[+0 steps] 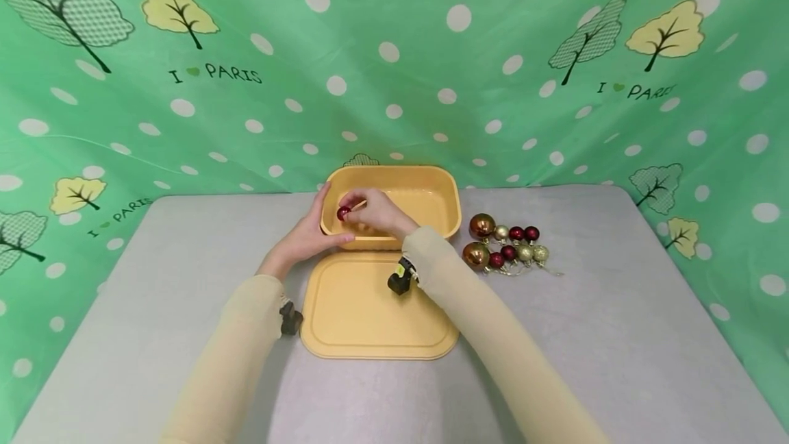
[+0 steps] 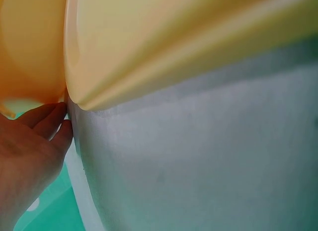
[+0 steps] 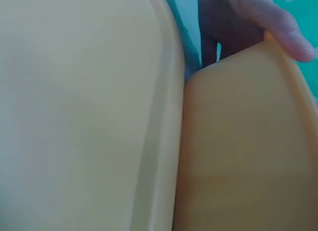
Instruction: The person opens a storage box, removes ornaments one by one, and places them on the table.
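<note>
A yellow plastic box [image 1: 425, 201] stands lidless at the back of the table, its inside facing up. My left hand [image 1: 306, 235] grips its left end, the thumb over the front rim and the fingers along the outer side. The right wrist view shows that thumb [image 3: 285, 30] bent over the rim; in the left wrist view, fingers [image 2: 49, 119] lie against the outer wall. Inside the box's left part, my right hand [image 1: 377, 211] pinches a small dark red Christmas ball [image 1: 344, 213]. The right wrist view does not show the right hand.
The yellow lid [image 1: 370, 314] lies flat in front of the box. To the right are two large copper Christmas balls [image 1: 482, 226] with several small red balls [image 1: 531, 233] and gold balls [image 1: 540, 253]. A green patterned cloth [image 1: 394, 74] hangs behind the grey table [image 1: 616, 334].
</note>
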A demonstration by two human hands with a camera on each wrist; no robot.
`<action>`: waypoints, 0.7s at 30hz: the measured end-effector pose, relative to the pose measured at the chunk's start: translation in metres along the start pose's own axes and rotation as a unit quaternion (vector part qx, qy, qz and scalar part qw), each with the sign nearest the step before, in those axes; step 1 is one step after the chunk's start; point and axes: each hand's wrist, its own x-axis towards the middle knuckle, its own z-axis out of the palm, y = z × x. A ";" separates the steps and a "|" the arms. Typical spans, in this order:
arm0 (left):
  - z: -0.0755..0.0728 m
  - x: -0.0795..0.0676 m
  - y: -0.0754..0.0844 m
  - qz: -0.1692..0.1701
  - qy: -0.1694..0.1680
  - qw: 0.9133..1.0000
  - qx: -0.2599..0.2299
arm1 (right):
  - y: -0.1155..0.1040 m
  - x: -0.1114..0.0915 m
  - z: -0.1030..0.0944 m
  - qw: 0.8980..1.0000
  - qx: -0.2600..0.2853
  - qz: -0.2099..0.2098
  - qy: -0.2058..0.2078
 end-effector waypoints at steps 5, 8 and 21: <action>0.000 0.001 -0.002 -0.002 0.001 1.000 -0.001 | -0.004 -0.010 -0.005 1.000 0.010 -0.012 0.010; 0.001 0.001 -0.002 -0.008 -0.001 1.000 -0.001 | -0.006 -0.017 -0.010 0.999 0.014 -0.024 0.018; -0.003 -0.013 0.036 -0.019 -0.018 0.999 -0.032 | -0.015 -0.049 -0.031 0.998 0.024 -0.043 0.032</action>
